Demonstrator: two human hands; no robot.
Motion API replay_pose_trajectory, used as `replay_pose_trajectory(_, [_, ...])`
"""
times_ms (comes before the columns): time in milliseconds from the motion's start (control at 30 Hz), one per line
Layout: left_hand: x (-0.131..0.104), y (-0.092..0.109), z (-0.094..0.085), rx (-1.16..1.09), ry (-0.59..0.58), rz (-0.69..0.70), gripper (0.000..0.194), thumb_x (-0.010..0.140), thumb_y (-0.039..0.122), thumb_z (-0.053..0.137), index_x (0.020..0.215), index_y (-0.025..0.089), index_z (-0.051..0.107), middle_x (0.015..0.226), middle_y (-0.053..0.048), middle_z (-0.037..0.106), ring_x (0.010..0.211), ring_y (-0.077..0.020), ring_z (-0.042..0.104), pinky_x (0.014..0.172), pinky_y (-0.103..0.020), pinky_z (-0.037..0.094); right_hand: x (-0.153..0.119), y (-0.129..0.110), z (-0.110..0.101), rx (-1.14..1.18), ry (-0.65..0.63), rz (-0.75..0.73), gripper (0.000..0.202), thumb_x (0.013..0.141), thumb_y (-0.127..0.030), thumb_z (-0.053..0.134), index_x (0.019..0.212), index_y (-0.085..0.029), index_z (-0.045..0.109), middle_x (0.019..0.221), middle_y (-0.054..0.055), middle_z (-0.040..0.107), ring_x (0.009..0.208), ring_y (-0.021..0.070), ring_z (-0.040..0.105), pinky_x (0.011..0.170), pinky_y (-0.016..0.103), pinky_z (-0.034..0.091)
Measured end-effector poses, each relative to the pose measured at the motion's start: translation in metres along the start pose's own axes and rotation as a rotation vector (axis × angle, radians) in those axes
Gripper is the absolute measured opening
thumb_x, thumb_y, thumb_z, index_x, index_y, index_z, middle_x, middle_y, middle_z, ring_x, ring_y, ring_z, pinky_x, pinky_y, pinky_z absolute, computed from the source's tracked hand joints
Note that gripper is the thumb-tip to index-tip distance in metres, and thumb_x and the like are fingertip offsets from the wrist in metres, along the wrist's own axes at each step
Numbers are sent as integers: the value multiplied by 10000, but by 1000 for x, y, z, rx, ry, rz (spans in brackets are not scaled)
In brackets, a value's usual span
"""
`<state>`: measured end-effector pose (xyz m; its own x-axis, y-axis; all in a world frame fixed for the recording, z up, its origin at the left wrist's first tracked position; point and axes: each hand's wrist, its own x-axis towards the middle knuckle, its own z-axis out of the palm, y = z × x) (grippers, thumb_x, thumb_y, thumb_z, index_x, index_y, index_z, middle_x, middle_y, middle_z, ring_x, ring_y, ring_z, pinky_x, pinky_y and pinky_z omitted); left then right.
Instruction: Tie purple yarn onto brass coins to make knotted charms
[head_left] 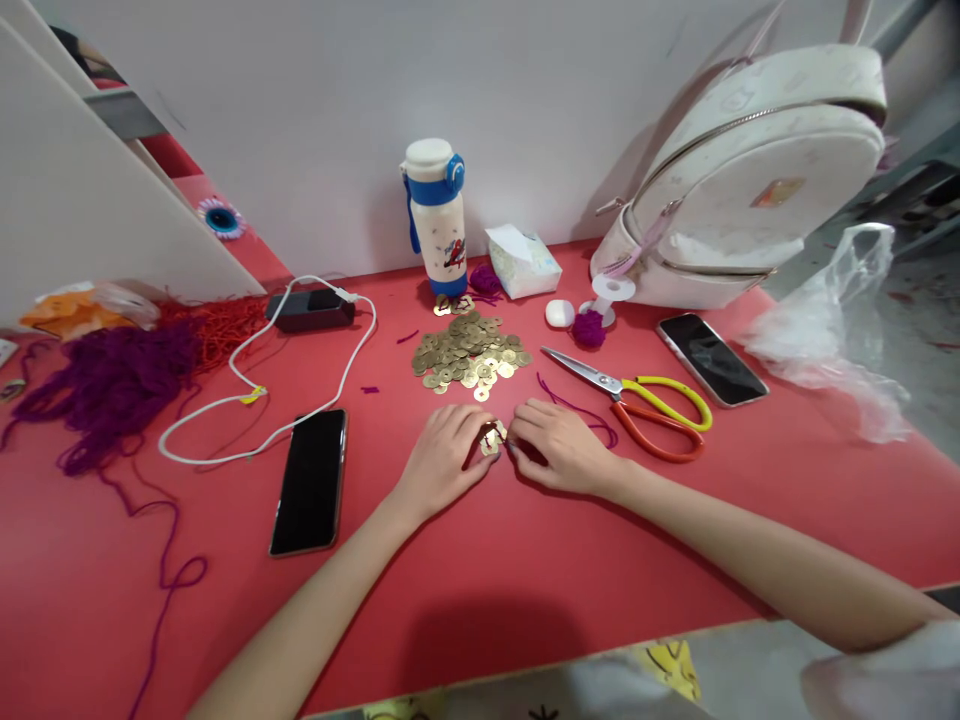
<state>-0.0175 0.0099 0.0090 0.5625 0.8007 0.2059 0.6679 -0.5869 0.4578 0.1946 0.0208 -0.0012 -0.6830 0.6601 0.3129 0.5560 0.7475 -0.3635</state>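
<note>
A small cluster of gold-coloured coins (491, 441) sits low over the table (420, 600), straight ahead at twelve o'clock from the person, in the gap between the two hands. The left hand (448, 452) is nearer: its grip is narrow, with thumb and forefinger about the coins, which it appears to hold. From that grip the cluster lies towards three o'clock, and its longer axis seems to run from seven o'clock to one, though the fingers cover part of it. The right hand (561, 450) comes in from the opposite side, with the cluster at nine o'clock from its fingertips. Its grip is also narrow, beside a dark cord at the coins' edge, but I cannot tell whether it pinches that cord. The loose coin pile (466, 352) lies between eleven and twelve o'clock from the cluster, a little nearer the left hand. At two o'clock from the right hand lie the scissors (609, 383), their blades pointing to ten o'clock, with a purple yarn strand (559, 398) just beside them.
</note>
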Motion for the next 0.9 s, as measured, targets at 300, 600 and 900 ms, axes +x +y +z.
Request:
replay_pose_trajectory(300, [2,0,3,30,7,13,208,938,289,511,1116,188,553,1066,-85,641,967,-242,571,831,-369,425,-3,2,-3,-7,25,-57,145,930,-210,465,872,-172,592,805,67,576,746,197,459,688,325,374])
replay_pose_trajectory(600, [2,1,3,95,39,63,146,926,266,537,1034,187,596,1040,-78,626,938,-231,566,826,-364,425,-7,-7,-8,110,91,143,49,901,-184,555,869,-184,592,869,53,573,808,193,492,736,317,414])
replay_pose_trajectory(900, [1,-1,5,85,60,102,134,930,251,541,985,209,655,1035,-74,622,937,-220,557,835,-364,428,-28,-17,-19,291,148,298,68,877,-191,619,810,-196,623,852,47,577,835,201,534,762,348,460])
